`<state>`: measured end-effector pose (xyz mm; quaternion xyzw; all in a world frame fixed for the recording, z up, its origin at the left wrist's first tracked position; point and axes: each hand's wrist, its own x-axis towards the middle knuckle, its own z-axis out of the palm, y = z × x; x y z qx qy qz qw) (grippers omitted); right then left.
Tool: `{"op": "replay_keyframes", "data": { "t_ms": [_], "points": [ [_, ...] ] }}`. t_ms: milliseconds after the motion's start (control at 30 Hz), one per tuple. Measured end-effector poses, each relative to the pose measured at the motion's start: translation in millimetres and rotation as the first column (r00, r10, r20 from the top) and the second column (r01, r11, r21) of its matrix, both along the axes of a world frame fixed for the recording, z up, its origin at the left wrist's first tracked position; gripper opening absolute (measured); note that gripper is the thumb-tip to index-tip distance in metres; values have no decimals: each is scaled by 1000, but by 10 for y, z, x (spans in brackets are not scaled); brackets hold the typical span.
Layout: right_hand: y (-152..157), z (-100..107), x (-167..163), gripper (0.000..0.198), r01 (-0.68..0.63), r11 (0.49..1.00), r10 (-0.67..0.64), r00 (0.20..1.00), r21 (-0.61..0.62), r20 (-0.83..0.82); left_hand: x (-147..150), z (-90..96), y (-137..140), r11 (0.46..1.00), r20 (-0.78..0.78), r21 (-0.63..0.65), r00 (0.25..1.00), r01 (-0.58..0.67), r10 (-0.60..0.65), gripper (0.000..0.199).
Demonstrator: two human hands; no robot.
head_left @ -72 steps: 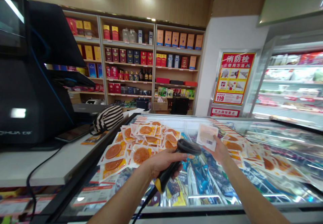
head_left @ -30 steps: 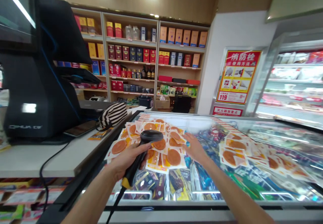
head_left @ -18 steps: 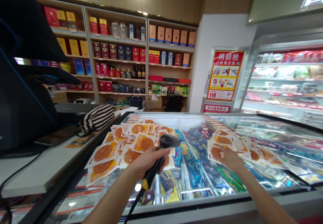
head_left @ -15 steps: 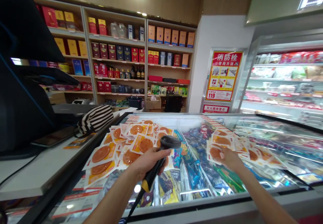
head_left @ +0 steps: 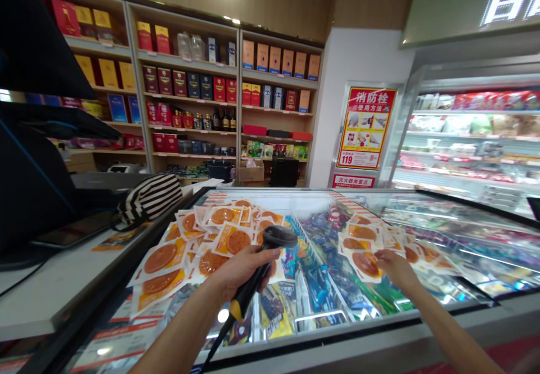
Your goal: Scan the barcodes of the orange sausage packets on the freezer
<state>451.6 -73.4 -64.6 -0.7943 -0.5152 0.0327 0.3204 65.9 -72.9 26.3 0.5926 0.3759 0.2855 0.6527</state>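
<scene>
My left hand (head_left: 242, 275) is wrapped around the handle of a black barcode scanner (head_left: 276, 237), its cable running down toward me. Under and beyond the scanner, a spread of flat packets (head_left: 223, 216), each with a round orange-brown patty, covers the left of the freezer's glass top. On the right, my right hand (head_left: 394, 268) has its fingers pinched at the right edge of one patty packet (head_left: 363, 265). That packet lies at the near end of a second pile (head_left: 394, 236) of the same kind. The fingertips partly cover its corner.
Beneath the glass of the chest freezer (head_left: 304, 345) lie several colourful bags. To the left, a white counter (head_left: 54, 284) carries a dark monitor (head_left: 29, 154), a phone and a striped pouch (head_left: 152, 199). Shelves of boxes and a lit fridge (head_left: 472, 138) stand behind.
The view has swung slightly right. My right hand has shifted toward me and to the right, and one patty packet now shows beside its fingertips. My left hand still holds the scanner.
</scene>
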Motion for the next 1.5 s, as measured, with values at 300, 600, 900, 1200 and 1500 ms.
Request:
{"op": "replay_keyframes", "data": {
  "t_ms": [300, 600, 900, 1200, 1500],
  "points": [
    [-291, 206, -133, 55, -394, 912, 411, 885, -118, 219, 37, 10, 0, 1000, 4, -9, 1000, 20, -20, 31],
    [-324, 376, -425, 77, -276, 757, 523, 799, -592, 298, 107, 27, 73, 999, 57, -15, 998, 30, -29, 32],
    [-416, 97, -298, 43, -362, 881, 467, 773, -306, 429, 97, -93, 136, 999, 81, -44, 997, 17, -13, 35],
    [-383, -22, -274, 38, -361, 913, 405, 767, -189, 497, 25, -53, 79, 1000, 97, -15, 995, 28, -26, 32],
    [-569, 176, -178, 62, -387, 830, 541, 733, -401, 411, 40, -35, 56, 998, 88, -9, 995, 56, -55, 30]
  ]
}}
